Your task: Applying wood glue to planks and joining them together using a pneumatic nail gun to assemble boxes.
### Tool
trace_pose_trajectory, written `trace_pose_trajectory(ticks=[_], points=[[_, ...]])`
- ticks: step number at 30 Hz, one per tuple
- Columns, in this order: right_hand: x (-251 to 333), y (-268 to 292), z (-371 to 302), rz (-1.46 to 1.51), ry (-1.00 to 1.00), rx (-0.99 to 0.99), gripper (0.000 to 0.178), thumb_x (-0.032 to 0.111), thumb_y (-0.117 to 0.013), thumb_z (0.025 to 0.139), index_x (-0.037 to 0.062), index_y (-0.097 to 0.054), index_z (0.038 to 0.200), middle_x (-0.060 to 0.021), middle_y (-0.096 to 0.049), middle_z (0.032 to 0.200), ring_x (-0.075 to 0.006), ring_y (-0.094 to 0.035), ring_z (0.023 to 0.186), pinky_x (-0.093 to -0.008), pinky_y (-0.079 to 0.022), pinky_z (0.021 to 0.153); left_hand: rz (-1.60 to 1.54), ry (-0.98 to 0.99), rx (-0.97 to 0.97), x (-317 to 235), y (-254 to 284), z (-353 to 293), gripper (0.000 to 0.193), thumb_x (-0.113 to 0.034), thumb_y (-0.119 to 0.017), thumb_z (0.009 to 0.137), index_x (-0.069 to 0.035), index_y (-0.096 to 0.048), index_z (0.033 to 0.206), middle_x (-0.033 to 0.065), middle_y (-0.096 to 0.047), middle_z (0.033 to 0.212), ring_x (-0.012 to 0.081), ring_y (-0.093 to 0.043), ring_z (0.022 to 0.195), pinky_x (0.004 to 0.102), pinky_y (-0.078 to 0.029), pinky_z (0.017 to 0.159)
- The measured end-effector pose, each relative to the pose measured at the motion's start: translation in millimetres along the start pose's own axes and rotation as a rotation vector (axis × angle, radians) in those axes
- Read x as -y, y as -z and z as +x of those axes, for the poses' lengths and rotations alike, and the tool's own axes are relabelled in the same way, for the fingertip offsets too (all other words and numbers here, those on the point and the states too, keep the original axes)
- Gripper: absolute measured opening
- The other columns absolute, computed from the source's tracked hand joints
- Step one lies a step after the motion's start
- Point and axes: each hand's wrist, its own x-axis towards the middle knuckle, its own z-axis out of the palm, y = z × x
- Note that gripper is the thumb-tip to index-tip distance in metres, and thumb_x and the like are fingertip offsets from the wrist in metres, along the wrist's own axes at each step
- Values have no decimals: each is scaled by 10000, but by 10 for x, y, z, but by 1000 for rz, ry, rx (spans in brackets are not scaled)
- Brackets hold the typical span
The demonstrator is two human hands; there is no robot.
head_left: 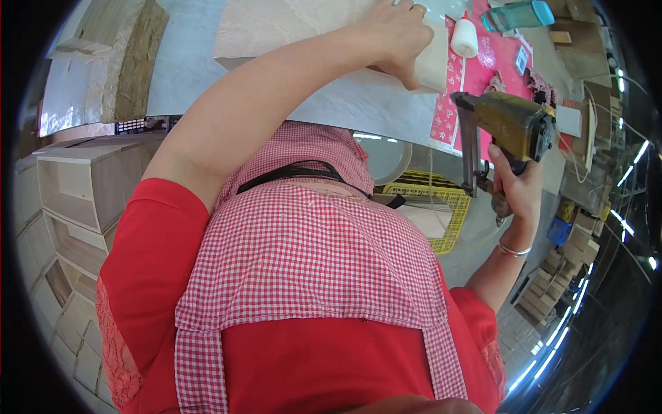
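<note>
The left hand (398, 43) is spreading over the pale wood piece (289, 31) at the top centre of the frame, its thumb bending down over the near side; how firmly it is gripping, I cannot tell. The wood piece is lying on the table (186, 76), its far part running out of the frame. The right hand (516, 181), right of centre, is grasping the handle of the nail gun (514, 124), which is hanging apart from the wood piece and covering part of the pink mat (447, 110).

The left forearm (296, 76) is crossing the upper centre, blocking part of the wood piece and table edge. At the upper right, a white bottle (465, 38) with a red cap is standing near the wood piece, and a teal bottle (517, 16) is lying just beyond. A crumpled cloth (542, 86) is lying behind the nail gun.

At the upper left, a wood stack (138, 62) is taking up the table's end; below it, open wooden boxes (69, 186) are filling the left edge. Right of the apron (310, 255), a yellow crate (452, 221) is sitting beneath the table. Cartons (552, 286) are piling up at the right.
</note>
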Motion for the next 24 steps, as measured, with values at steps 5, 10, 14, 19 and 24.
trace_pose_trajectory(ticks=[5,10,14,19,24], points=[[67,-64,57,-32,-39,57,248,223,-761,888,11,-644,937,26,-559,619,-49,-470,448,-232,-345,392,-481,-167,165,280,-62,159,617,-423,-842,560,8,-704,980,242,-598,1126,363,-550,1119,461,-446,956],[89,-77,81,-31,-75,85,240,217,-758,891,16,-639,948,32,-541,602,-50,-461,442,-234,-349,391,-317,-105,162,138,-47,126,609,-428,-845,559,6,-708,964,243,-601,1121,359,-552,1116,460,-448,950],[107,-152,48,17,-94,49,226,213,-755,892,22,-640,931,37,-531,593,-48,-453,435,-235,-347,391,-20,14,115,-28,34,44,610,-429,-846,560,6,-710,964,242,-602,1119,357,-552,1114,460,-447,949],[146,-118,63,-47,-140,95,208,202,-753,893,25,-646,920,38,-530,590,-44,-448,433,-236,-338,391,-325,-115,146,243,-26,141,648,-459,-850,563,10,-702,984,251,-599,1142,374,-539,1149,482,-436,971],[176,-92,138,-95,-78,112,205,195,-756,890,25,-649,931,36,-538,595,-42,-448,436,-235,-329,392,-97,-124,-264,353,-216,-238,731,-547,-849,568,24,-679,992,292,-576,1218,429,-486,1249,536,-398,1035]])
